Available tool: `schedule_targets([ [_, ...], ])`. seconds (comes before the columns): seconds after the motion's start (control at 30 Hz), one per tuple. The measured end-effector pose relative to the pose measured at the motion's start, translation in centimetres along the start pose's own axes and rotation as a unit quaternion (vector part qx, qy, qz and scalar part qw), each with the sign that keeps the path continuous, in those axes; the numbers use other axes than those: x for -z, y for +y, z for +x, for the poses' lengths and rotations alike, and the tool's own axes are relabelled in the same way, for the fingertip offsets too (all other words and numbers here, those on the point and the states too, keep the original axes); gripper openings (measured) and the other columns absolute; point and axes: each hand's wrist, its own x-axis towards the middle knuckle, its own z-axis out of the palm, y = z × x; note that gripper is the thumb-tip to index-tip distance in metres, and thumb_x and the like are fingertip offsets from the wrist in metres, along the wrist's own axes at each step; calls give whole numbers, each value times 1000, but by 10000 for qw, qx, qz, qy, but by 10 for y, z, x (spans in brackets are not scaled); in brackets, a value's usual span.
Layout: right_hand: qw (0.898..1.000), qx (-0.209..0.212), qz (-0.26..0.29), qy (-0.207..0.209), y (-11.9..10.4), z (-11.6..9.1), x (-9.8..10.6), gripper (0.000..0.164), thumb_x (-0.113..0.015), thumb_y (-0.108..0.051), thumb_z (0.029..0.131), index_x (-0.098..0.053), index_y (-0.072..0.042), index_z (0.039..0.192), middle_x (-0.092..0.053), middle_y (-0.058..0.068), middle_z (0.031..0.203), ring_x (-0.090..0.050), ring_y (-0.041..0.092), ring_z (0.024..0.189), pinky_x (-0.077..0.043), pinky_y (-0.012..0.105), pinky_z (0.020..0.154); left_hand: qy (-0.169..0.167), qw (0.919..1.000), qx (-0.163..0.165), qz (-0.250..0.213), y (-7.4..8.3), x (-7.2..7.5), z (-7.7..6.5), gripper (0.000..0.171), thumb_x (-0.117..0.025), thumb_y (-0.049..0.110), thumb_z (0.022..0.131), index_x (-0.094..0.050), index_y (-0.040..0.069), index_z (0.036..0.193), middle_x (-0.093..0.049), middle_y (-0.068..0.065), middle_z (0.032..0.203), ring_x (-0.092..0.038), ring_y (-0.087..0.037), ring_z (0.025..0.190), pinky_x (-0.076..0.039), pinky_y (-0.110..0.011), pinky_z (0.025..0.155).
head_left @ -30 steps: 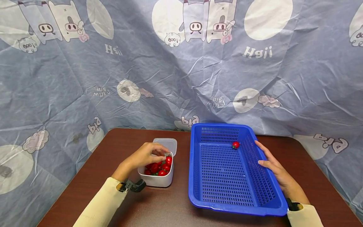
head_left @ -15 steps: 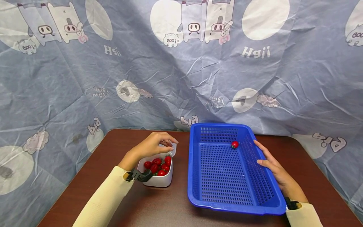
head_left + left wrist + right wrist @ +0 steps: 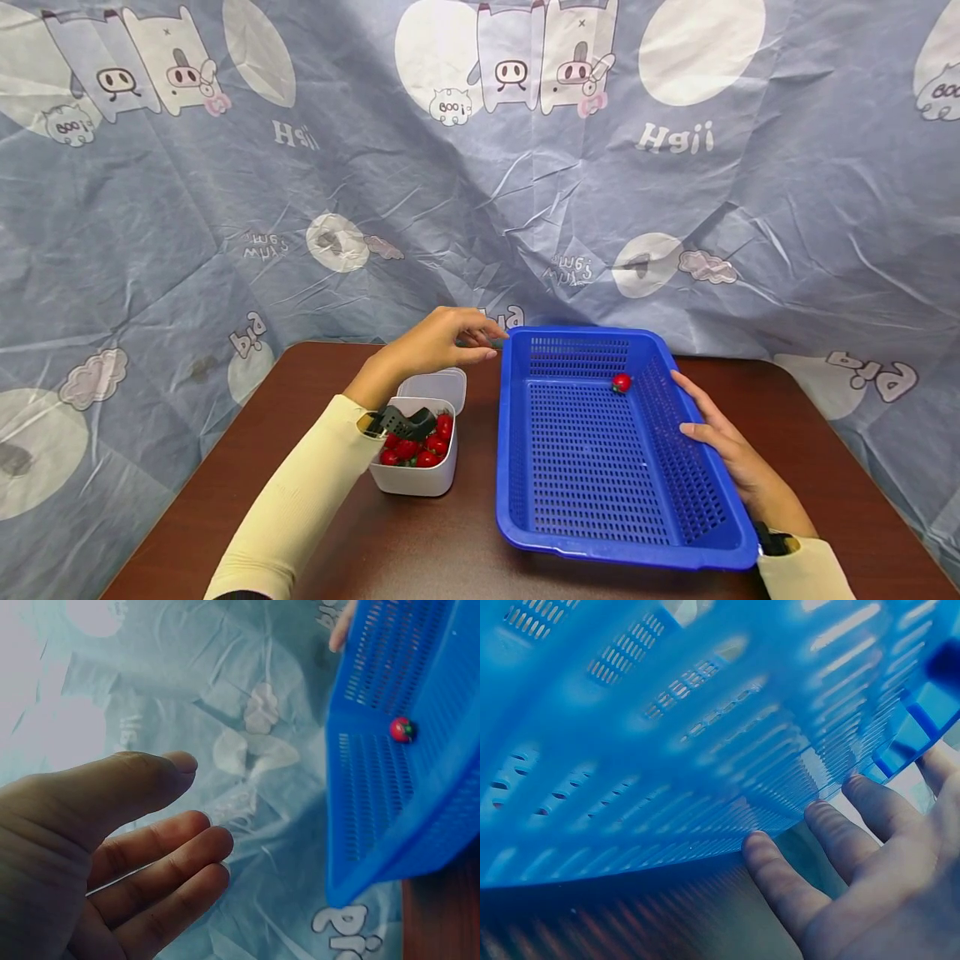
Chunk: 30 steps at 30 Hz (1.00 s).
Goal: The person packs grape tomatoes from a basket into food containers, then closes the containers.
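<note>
My left hand [image 3: 442,337] hovers above the table near the far left corner of a blue plastic basket [image 3: 626,552], thumb and fingers spread apart with nothing between them. In the left wrist view, a gap separates the fingers from the basket. Inside the basket, near its far right corner, lies one small red tomato [image 3: 622,382] with a green calyx. My right hand [image 3: 738,462] holds the basket's right side, thumb over the rim and fingers against the outer wall. Several more red tomatoes [image 3: 427,458] fill a white box [image 3: 415,482] left of the basket, partly hidden by my left wrist.
A clear lid [image 3: 438,385] lies behind the white box. The dark brown table [image 3: 457,550] ends at a hanging grey-blue cloth [image 3: 450,192] printed with cartoon figures. A strip of table separates box and basket.
My left hand has risen out of the white box and moved right and away, towards the basket's far left corner. The right hand stays on the basket, whose single tomato has not moved.
</note>
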Motion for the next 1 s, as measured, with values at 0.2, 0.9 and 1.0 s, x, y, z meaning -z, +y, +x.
schedule_targets([
  [0.2,10000,-13,-6,56,-1,0,1,69,-32,-2,100,0,-28,156,-3,15,153,-49,29,124,-46,61,87,79,9999,-89,-44,5,1,28,27,-71,12,88,-70,11,114,-69,-5,105,-67,-11,90,-53,-24,79],
  [0.9,9999,20,128,39,0,-1,2,70,-32,0,100,-1,-29,156,-5,15,154,-49,30,125,-45,62,87,-195,9983,160,-526,6,-31,113,26,-66,19,92,-68,13,117,-70,2,108,-66,-8,95,-49,-22,85],
  [1.0,9998,12,187,-3,0,-1,2,70,-31,0,100,-1,-29,156,-7,15,153,-50,31,124,-45,62,86,-191,9972,190,-692,2,-39,123,26,-67,20,92,-68,14,117,-70,3,108,-65,-8,96,-48,-20,85],
])
